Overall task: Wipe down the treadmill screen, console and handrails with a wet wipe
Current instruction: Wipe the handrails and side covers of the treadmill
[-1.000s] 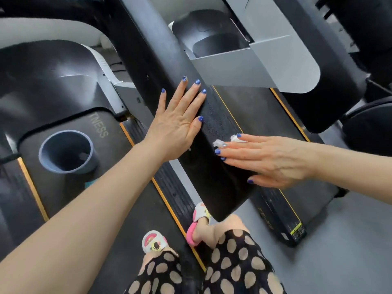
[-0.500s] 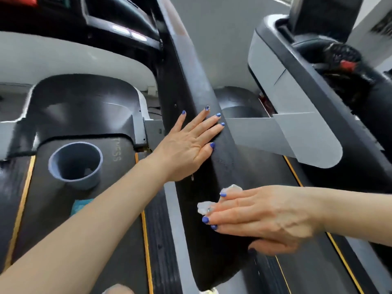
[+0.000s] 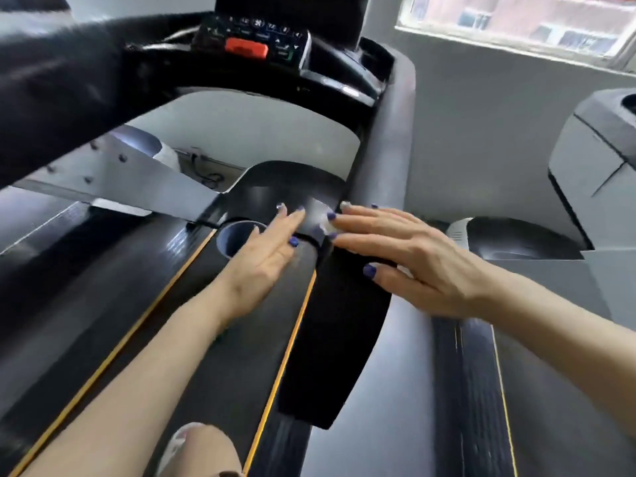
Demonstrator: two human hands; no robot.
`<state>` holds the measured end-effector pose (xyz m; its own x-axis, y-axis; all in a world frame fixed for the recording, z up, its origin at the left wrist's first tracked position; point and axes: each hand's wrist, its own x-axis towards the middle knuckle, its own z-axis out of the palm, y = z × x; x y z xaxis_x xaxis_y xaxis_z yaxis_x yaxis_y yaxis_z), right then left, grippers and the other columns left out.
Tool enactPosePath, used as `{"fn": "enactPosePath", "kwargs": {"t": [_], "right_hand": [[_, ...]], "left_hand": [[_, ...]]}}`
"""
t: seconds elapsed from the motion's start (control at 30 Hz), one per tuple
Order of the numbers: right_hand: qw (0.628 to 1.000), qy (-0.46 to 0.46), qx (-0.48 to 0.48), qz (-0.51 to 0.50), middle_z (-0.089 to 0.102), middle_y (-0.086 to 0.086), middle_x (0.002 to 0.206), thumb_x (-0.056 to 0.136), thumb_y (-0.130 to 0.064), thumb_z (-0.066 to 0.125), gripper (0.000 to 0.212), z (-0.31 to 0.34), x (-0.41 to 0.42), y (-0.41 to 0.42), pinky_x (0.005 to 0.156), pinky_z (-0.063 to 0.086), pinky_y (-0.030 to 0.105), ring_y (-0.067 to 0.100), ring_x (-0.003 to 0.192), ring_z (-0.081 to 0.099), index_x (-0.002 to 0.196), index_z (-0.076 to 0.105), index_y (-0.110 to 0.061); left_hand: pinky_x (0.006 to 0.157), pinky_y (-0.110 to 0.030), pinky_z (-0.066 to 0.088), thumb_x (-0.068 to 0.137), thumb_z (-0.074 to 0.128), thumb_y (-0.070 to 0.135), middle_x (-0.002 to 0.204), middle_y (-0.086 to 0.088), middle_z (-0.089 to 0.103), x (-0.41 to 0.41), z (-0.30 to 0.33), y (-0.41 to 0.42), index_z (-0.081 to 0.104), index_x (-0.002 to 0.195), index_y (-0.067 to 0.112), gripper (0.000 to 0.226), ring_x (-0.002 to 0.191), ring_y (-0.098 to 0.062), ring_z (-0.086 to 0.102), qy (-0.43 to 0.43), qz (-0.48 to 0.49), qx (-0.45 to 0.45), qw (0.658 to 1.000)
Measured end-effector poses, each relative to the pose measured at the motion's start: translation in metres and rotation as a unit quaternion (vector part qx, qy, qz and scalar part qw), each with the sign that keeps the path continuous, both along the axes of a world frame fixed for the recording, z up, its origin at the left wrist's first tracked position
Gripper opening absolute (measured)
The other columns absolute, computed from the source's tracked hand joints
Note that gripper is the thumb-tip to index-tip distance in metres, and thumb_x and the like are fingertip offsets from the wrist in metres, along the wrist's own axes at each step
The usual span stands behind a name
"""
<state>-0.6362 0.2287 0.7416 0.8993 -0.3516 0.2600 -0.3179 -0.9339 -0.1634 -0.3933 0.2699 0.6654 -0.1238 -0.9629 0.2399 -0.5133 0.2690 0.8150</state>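
Now both hands lie flat on the right handrail, a broad black rail that runs up toward the console. The right hand has its fingers straight and together and presses the wet wipe against the rail; only a pale edge of the wipe shows at the fingertips. The left hand rests just beside it on the rail's inner edge, fingers straight and slightly spread, holding nothing. Compared with half a second ago, the right hand has slid up the rail, away from its near end, and now sits level with the left hand, fingertips almost meeting. The view has also lifted, so the console with its red button appears beyond the rail. This suggests the upward stroke on this rail is under way.
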Motion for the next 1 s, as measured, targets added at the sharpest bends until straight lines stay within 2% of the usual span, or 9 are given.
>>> {"fn": "enactPosePath", "kwargs": {"t": [0.1,0.17,0.33,0.47,0.63,0.73,0.87,0.93,1.0], "right_hand": [[0.999,-0.031,0.021,-0.025,0.045,0.003,0.154,0.102,-0.018,0.045,0.04,-0.004,-0.002,-0.012,0.122,0.026,0.047,0.015,0.149,0.032,0.139,0.058,-0.009],[0.997,-0.051,0.029,-0.04,0.047,0.001,0.152,0.101,-0.022,0.039,0.043,-0.001,-0.005,-0.021,0.123,0.021,0.047,0.014,0.147,0.034,0.137,0.059,-0.01],[0.987,-0.079,0.051,-0.131,0.046,0.0,0.154,0.099,-0.035,0.036,0.051,-0.005,0.008,-0.013,0.124,0.018,0.041,0.013,0.148,0.031,0.142,0.055,-0.013],[1.0,-0.011,-0.001,0.0,0.047,0.003,0.152,0.104,-0.043,0.03,0.057,-0.007,0.003,-0.005,0.125,0.017,0.037,0.015,0.148,0.032,0.143,0.053,-0.008],[0.989,-0.12,0.015,-0.081,0.055,0.003,0.144,0.108,-0.032,0.029,0.047,-0.015,0.013,0.007,0.123,0.017,0.036,0.013,0.14,0.04,0.132,0.061,-0.009],[0.987,-0.099,-0.127,-0.019,0.053,0.013,0.145,0.105,-0.045,0.03,0.06,-0.043,0.012,0.039,0.123,0.018,0.048,0.028,0.143,0.041,0.135,0.057,-0.001],[0.944,0.013,-0.292,0.156,0.053,0.013,0.147,0.104,-0.048,0.037,0.06,-0.065,-0.002,0.054,0.124,0.018,0.048,0.029,0.143,0.042,0.135,0.06,-0.002],[0.936,0.01,-0.325,0.136,0.05,0.01,0.15,0.105,-0.04,0.039,0.051,-0.059,-0.004,0.047,0.124,0.017,0.049,0.025,0.144,0.04,0.138,0.058,-0.006],[0.952,-0.054,-0.3,0.038,0.051,0.012,0.149,0.106,-0.036,0.036,0.05,-0.05,-0.002,0.04,0.124,0.017,0.051,0.028,0.144,0.04,0.141,0.055,-0.006]], "left_hand": [[0.122,-0.018,0.0,0.104,0.038,0.028,0.142,0.046,0.018,-0.009,-0.023,0.069,0.031,0.142,0.044,0.042,0.141,0.022,0.007,0.038,0.062,0.006,0.997],[0.118,-0.012,-0.001,0.098,0.036,0.034,0.151,0.035,0.02,-0.032,-0.021,0.092,0.029,0.143,0.046,0.047,0.144,0.017,0.008,0.031,0.071,0.0,0.997],[0.1,0.007,-0.008,0.103,0.029,0.051,0.141,0.045,-0.002,-0.08,-0.023,0.126,-0.001,0.135,0.056,0.044,0.115,0.043,-0.016,0.012,0.11,0.03,0.993],[0.111,-0.003,-0.009,0.101,0.029,0.056,0.154,0.035,-0.004,-0.088,-0.045,0.143,-0.002,0.149,0.046,0.057,0.135,0.027,-0.015,-0.023,0.159,0.019,0.987],[0.117,-0.011,-0.007,0.097,0.032,0.055,0.161,0.027,0.001,-0.097,-0.065,0.159,-0.001,0.152,0.041,0.066,0.144,0.017,-0.008,-0.019,0.191,0.02,0.981],[0.112,-0.005,-0.008,0.098,0.039,0.047,0.155,0.036,0.0,-0.1,-0.071,0.166,0.002,0.151,0.042,0.065,0.14,0.021,-0.011,-0.007,0.197,0.019,0.98],[0.12,-0.017,-0.007,0.098,0.044,0.045,0.161,0.027,0.002,-0.096,-0.084,0.175,0.005,0.158,0.031,0.073,0.15,0.006,-0.005,-0.053,0.191,0.007,0.98],[0.12,-0.018,-0.008,0.097,0.046,0.04,0.162,0.025,0.001,-0.096,-0.086,0.179,0.004,0.157,0.03,0.074,0.149,0.007,-0.007,-0.064,0.187,0.017,0.98],[0.117,-0.013,-0.01,0.1,0.046,0.035,0.16,0.031,-0.003,-0.096,-0.087,0.182,-0.001,0.155,0.037,0.073,0.145,0.014,-0.011,-0.063,0.18,0.038,0.981]]}}
